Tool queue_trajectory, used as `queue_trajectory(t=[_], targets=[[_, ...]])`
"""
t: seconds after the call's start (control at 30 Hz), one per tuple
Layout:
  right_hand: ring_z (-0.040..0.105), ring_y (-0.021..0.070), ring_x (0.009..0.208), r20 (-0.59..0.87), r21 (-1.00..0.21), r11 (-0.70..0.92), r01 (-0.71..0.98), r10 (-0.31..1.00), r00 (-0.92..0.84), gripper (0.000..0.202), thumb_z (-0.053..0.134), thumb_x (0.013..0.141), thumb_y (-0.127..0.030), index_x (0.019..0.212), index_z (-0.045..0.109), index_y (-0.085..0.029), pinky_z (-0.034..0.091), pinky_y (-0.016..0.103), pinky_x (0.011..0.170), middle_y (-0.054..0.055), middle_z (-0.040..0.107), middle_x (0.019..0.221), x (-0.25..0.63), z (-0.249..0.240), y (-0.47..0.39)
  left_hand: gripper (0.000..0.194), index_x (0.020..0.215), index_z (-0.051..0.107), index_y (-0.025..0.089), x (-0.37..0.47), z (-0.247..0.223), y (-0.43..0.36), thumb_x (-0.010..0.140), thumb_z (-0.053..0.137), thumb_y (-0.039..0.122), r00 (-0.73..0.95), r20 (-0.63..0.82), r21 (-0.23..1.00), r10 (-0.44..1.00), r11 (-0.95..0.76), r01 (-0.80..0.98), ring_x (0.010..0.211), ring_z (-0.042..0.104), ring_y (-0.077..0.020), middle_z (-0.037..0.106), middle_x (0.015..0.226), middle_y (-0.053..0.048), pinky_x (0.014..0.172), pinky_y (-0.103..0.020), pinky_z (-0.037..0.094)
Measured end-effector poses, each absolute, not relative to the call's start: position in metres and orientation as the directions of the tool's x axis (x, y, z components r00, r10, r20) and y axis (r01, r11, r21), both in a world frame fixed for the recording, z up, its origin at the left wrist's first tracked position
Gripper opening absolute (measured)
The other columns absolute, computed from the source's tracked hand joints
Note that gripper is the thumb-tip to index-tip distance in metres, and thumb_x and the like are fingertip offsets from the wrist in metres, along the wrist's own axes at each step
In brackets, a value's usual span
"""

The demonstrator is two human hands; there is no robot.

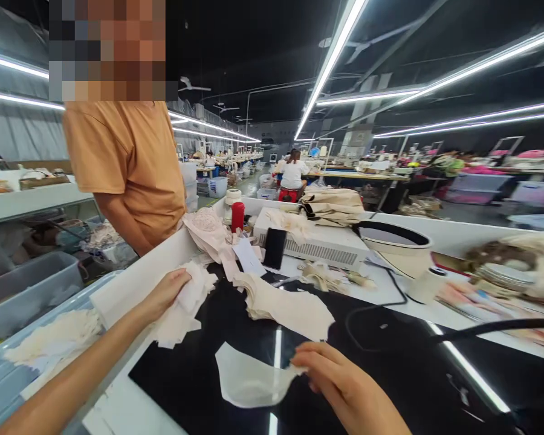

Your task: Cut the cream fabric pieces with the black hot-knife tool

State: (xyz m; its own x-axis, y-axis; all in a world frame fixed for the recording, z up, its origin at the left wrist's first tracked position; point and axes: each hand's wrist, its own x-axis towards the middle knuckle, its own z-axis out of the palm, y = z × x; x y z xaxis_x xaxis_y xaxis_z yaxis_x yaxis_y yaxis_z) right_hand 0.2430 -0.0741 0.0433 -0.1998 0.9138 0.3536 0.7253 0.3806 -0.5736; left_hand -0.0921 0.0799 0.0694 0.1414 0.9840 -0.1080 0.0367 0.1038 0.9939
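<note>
**Two hands, two bits of cream cloth**

While my right hand [344, 386] is pinching the edge of a small cream cloth piece [249, 380], that piece is lying flat on the shiny black mat [390, 362], low in the middle of the view. My fingers are pressing together on its right tip.

My left hand [165, 293] is closing around a bunch of white cloth scraps [185, 308] at the left edge of the mat. The fingers are curling over the top of the bunch, and the scraps are hanging down below my palm.

Between my two hands, a bit further back, a stack of cream cloth pieces [283, 305] is sitting on the mat. Behind that, a black phone [274, 248] is leaning on a white machine box [317, 241], and a red bottle [238, 215] is standing near the box. To the right, a round white bowl with a black rim [396, 241] is resting on the table.

A person in an orange shirt [127, 163] is standing just past the left side of the table. Down on my left, more cloth is lying in a blue bin [0, 377].
</note>
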Motion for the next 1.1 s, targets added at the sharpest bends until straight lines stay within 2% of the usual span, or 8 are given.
queue_trajectory(t=[0.03,0.2,0.37,0.53,0.7,0.83,0.93,1.1], targets=[[0.073,0.0181,0.078,0.395,-0.587,0.404,0.701,0.899,-0.187,0.032,0.045,0.101,-0.028,0.098,0.076,-0.034,0.058,0.024,0.068,0.004,0.072,0.114,0.240,0.050,-0.077,0.031,0.081,0.061,0.017,-0.091,0.074,0.073,0.071,0.072,0.045,0.171,-0.123,0.992,0.978,0.119,0.031,0.066,0.054,-0.0152,0.060,0.071,0.003,0.060,-0.024,0.039],[0.071,0.0161,0.077,0.526,-0.684,0.513,0.518,0.840,-0.137,0.033,0.052,0.104,-0.034,0.085,0.078,-0.033,0.054,0.021,0.066,0.003,0.073,0.111,0.228,0.056,-0.093,0.034,0.079,0.061,0.019,-0.078,0.083,0.038,0.064,0.074,0.047,0.286,-0.198,0.980,0.938,0.191,0.052,0.067,0.053,-0.0164,0.060,0.071,0.003,0.060,-0.024,0.037],[0.071,0.0225,0.088,0.431,-0.864,0.414,0.287,0.902,-0.007,0.035,0.062,0.099,-0.050,0.075,0.078,-0.030,0.056,0.026,0.074,0.006,0.073,0.106,0.225,0.043,-0.107,0.036,0.085,0.062,0.019,-0.050,0.073,0.008,0.070,0.070,0.051,0.405,-0.241,0.970,0.882,0.211,0.118,0.074,0.052,-0.0164,0.058,0.077,0.003,0.066,-0.025,0.039],[0.069,0.0255,0.088,0.297,-0.945,0.314,-0.095,0.942,0.159,0.035,0.082,0.083,-0.054,0.067,0.072,-0.024,0.058,0.033,0.075,0.009,0.071,0.108,0.212,0.030,-0.114,0.036,0.083,0.060,0.017,-0.030,0.057,-0.012,0.077,0.063,0.053,0.514,-0.233,0.969,0.825,0.153,0.194,0.074,0.045,-0.0144,0.054,0.078,0.003,0.067,-0.025,0.034],[0.071,0.0233,0.092,0.169,-0.818,0.285,-0.499,0.950,0.264,0.031,0.095,0.071,-0.041,0.072,0.069,-0.025,0.060,0.031,0.076,0.003,0.072,0.110,0.206,0.038,-0.105,0.041,0.087,0.062,0.017,-0.028,0.048,-0.015,0.079,0.065,0.056,0.521,-0.248,0.968,0.817,0.183,0.173,0.073,0.046,-0.0141,0.056,0.080,0.002,0.067,-0.025,0.034],[0.074,0.0122,0.080,0.038,-0.480,0.111,-0.870,0.994,0.106,0.031,0.100,0.065,-0.024,0.083,0.075,-0.030,0.060,0.021,0.082,-0.010,0.078,0.091,0.195,0.052,-0.067,0.044,0.087,0.066,0.017,-0.024,0.042,-0.012,0.071,0.075,0.057,0.504,-0.277,0.954,0.818,0.298,0.040,0.076,0.052,-0.0154,0.061,0.079,0.001,0.070,-0.024,0.038],[0.076,0.0131,0.078,0.046,-0.403,-0.020,-0.915,0.998,-0.043,0.028,0.098,0.067,-0.019,0.084,0.077,-0.025,0.061,0.019,0.080,-0.008,0.078,0.078,0.178,0.061,-0.036,0.045,0.088,0.068,0.017,-0.017,0.034,-0.009,0.067,0.079,0.056,0.496,-0.272,0.935,0.825,0.347,-0.065,0.079,0.057,-0.0172,0.065,0.080,0.000,0.073,-0.025,0.042],[0.078,0.0152,0.081,0.088,-0.382,-0.175,-0.908,0.970,-0.225,0.031,0.101,0.062,-0.024,0.083,0.079,-0.020,0.062,0.017,0.078,-0.003,0.081,0.081,0.166,0.069,-0.019,0.042,0.088,0.072,0.016,-0.016,0.013,0.001,0.069,0.079,0.053,0.468,-0.218,0.947,0.856,0.302,-0.112,0.075,0.060,-0.0174,0.067,0.077,-0.001,0.071,-0.025,0.041]])
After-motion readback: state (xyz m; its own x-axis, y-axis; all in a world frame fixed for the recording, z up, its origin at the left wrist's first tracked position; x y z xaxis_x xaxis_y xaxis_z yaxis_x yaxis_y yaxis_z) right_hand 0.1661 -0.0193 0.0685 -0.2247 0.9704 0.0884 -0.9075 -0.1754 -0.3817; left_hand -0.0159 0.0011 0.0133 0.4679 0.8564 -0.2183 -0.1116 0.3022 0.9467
